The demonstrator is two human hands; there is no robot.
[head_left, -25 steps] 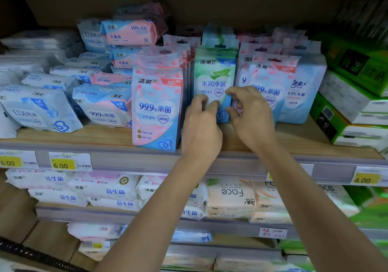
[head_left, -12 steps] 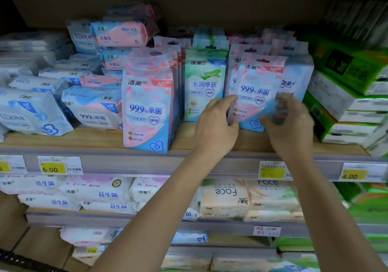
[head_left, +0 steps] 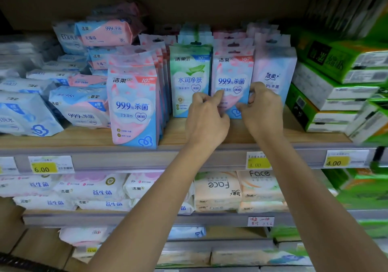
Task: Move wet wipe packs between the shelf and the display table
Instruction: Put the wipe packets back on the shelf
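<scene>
An upright pink-and-blue wet wipe pack (head_left: 232, 76) stands on the wooden shelf (head_left: 231, 133), right of centre. My left hand (head_left: 206, 118) pinches its lower left edge and my right hand (head_left: 261, 112) grips its lower right edge. A green pack (head_left: 189, 74) stands just to its left, and a pale pink pack (head_left: 273, 72) just to its right. A taller row of pink-and-blue packs (head_left: 133, 101) stands further left, at the shelf's front edge. The bottom of the held pack is hidden by my fingers.
Flat blue and pink wipe packs (head_left: 77, 105) are piled on the shelf's left. Green tissue boxes (head_left: 336, 78) are stacked at the right. Price tags (head_left: 43, 165) line the shelf rail. Lower shelves hold white and peach packs (head_left: 218, 187).
Both hands moved right from the green pack to the pink-and-blue pack beside it. They have closed in on its lower edges from either side.
</scene>
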